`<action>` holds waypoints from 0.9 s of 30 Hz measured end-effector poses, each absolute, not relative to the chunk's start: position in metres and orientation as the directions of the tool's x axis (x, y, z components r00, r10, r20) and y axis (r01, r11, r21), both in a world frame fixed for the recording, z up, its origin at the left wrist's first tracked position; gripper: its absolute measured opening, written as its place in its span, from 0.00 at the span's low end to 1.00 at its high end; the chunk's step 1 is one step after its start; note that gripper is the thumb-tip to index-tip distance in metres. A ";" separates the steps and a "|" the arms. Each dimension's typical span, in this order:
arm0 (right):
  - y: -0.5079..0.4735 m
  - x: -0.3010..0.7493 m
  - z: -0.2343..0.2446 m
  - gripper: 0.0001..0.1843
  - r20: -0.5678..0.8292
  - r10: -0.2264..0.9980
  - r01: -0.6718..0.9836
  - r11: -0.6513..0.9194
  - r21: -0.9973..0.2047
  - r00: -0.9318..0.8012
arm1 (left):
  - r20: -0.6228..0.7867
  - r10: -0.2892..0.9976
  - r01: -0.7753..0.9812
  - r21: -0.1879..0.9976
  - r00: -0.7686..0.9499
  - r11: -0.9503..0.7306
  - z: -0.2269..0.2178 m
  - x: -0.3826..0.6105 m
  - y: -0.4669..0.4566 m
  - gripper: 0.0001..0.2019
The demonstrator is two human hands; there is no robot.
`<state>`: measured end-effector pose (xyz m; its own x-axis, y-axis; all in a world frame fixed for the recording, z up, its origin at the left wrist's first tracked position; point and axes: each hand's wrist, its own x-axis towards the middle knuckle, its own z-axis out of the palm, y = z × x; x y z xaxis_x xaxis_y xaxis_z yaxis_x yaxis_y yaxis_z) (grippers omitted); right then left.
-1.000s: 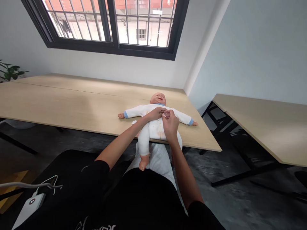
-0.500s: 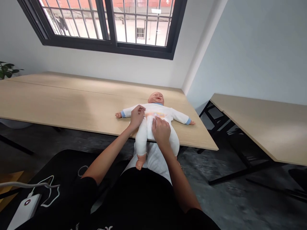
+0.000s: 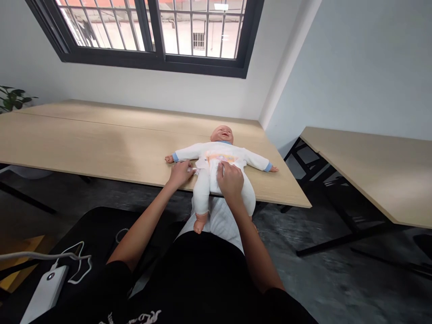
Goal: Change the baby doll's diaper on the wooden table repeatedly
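Observation:
A baby doll (image 3: pixel 251 157) in a white top with blue cuffs lies on its back on the table, arms spread and legs hanging over the front edge. Around its hips is a white diaper (image 3: pixel 213 179) with a coloured band at the waist. My left hand (image 3: pixel 181 174), beside the doll's hip, pinches the diaper's side tab (image 3: pixel 193 169), which is stretched out sideways from the waist. My right hand (image 3: pixel 231 181) lies on the diaper's front with fingers curled against it; its fingertips are partly hidden.
The wooden table (image 3: pixel 128 153) runs along the wall under a barred window (image 3: pixel 199 33). A second table (image 3: pixel 378 157) stands at the right. To my left, a white power bank (image 3: pixel 45 292) with a cable lies on a black seat (image 3: pixel 97 234). A plant (image 3: pixel 14 98) is at the far left.
My left hand has moved left and down from the doll's waist, drawing the diaper's tab outward. My right hand stays on the diaper's front. The view has shifted slightly.

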<state>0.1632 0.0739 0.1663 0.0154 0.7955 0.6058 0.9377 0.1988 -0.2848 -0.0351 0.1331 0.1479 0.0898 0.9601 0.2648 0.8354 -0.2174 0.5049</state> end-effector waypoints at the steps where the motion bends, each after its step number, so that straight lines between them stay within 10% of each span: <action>1: 0.074 0.163 0.166 0.20 0.607 0.794 0.938 0.194 -0.287 0.021 | 0.252 0.965 0.817 0.541 0.068 -0.199 0.148 -0.038 0.133 0.06; 10: 0.073 0.163 0.167 0.20 0.596 0.802 0.921 0.197 -0.335 0.045 | 0.169 0.986 0.257 0.952 0.004 -0.164 0.168 -0.054 0.131 0.18; 21: 0.074 0.170 0.192 0.27 0.425 0.902 0.918 0.103 -0.383 0.076 | 0.046 0.999 -0.322 0.945 -0.025 -0.052 0.212 -0.026 0.138 0.17; 27: 0.081 0.156 0.180 0.27 0.455 0.890 0.948 0.132 -0.290 0.015 | 0.171 0.984 -0.199 0.964 -0.039 -0.176 0.203 -0.005 0.132 0.15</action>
<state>0.1558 0.0809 0.1798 0.0145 0.8904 0.4549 0.9480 0.1324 -0.2895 -0.0046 0.1325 0.2031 -0.0395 0.9844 0.1712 -0.1994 -0.1757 0.9640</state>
